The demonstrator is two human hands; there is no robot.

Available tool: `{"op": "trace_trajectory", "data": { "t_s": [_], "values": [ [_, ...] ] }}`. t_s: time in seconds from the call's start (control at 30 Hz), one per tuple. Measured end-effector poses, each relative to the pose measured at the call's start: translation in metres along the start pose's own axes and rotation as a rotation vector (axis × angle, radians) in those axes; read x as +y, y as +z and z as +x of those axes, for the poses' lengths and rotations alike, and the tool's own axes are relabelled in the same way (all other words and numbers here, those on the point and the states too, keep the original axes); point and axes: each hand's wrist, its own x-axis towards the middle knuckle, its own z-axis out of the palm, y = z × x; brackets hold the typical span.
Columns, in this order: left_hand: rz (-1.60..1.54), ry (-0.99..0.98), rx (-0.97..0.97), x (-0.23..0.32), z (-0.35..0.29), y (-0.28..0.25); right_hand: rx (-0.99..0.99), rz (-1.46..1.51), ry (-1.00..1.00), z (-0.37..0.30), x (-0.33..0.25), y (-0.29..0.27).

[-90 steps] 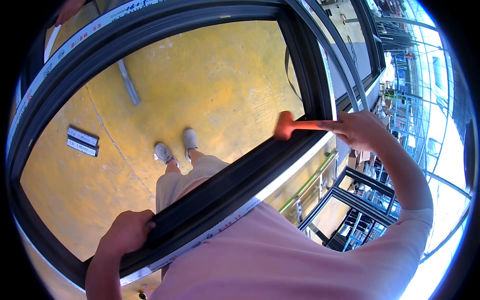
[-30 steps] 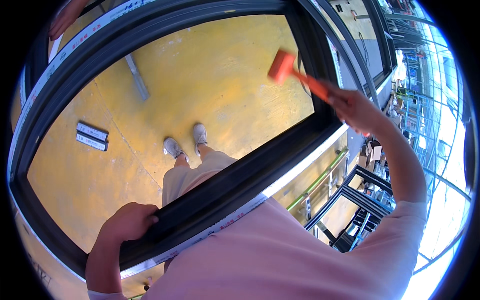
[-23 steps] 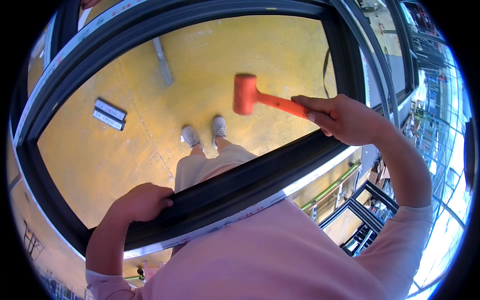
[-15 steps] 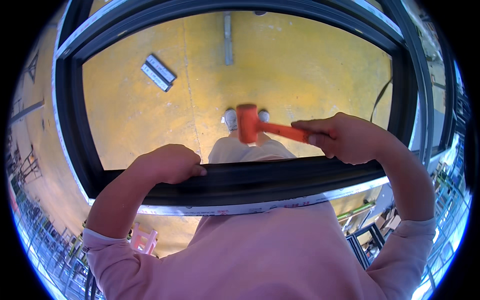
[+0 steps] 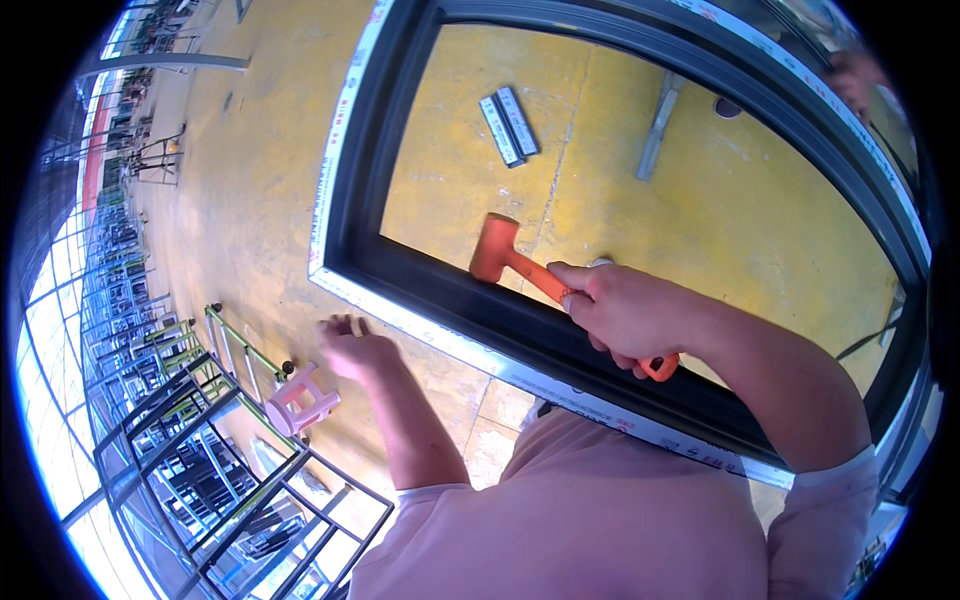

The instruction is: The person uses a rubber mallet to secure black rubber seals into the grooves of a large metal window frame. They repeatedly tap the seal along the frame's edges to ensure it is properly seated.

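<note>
An orange mallet point(image 5: 493, 249) is in my right hand point(image 5: 635, 315), whose fingers wrap round its handle. Its head is over the near bar of a large black rectangular frame point(image 5: 440, 300), towards the left corner; whether they touch I cannot tell. White printed film covers the frame's outer edge. My left hand point(image 5: 357, 350) is off the frame, just outside its near left corner, with nothing in it and its fingers apart, slightly blurred. Through the frame's opening the yellow floor shows.
Two short film-covered profile pieces point(image 5: 509, 127) and a metal bar point(image 5: 660, 125) appear within the frame's opening. A pink stool point(image 5: 303, 400) stands to the left, beside metal racks point(image 5: 215, 480). Another person's hand point(image 5: 855, 82) is at the far right edge.
My left hand has let go of the near bar and swung out left. The mallet has come down towards the bar's left part. The view has turned left.
</note>
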Motion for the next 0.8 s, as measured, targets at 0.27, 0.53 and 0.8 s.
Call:
{"op": "trace_trajectory", "data": {
  "t_s": [0.27,0.53,0.8],
  "values": [
    [-0.340,-0.425,-0.939,-0.071,0.001,-0.003,-0.070,0.108,-0.165,0.055,-0.036,0.014],
    [-0.006,0.054,-0.915,-0.098,0.033,0.030,0.142,-0.087,-0.199,-0.093,0.062,0.004],
    [0.324,1.029,-0.840,-0.155,0.085,0.061,0.395,0.653,-0.303,-0.322,0.273,0.140]
  ]
}}
